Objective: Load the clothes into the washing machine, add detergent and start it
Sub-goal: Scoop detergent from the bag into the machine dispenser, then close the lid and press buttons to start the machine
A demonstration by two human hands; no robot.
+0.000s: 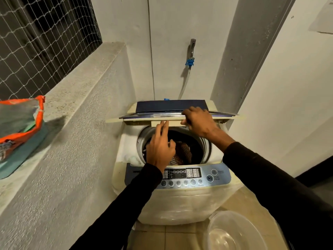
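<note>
A cream top-loading washing machine [180,201] stands against the back wall with its folding lid [171,107] raised and folded. Dark and brown patterned clothes [183,152] lie in the drum. My right hand [200,121] grips the front edge of the lid. My left hand [160,147] hovers over the drum opening with fingers apart, its fingertips close under the lid edge, holding nothing. The blue control panel [191,175] faces me at the front. An orange and teal detergent bag [19,130] rests on the ledge to the left.
A rough concrete ledge [75,98] runs along the left under a netted window [41,38]. A tap with a blue hose fitting [190,60] is on the wall behind. A clear plastic basin [234,231] sits on the tiled floor at the front right.
</note>
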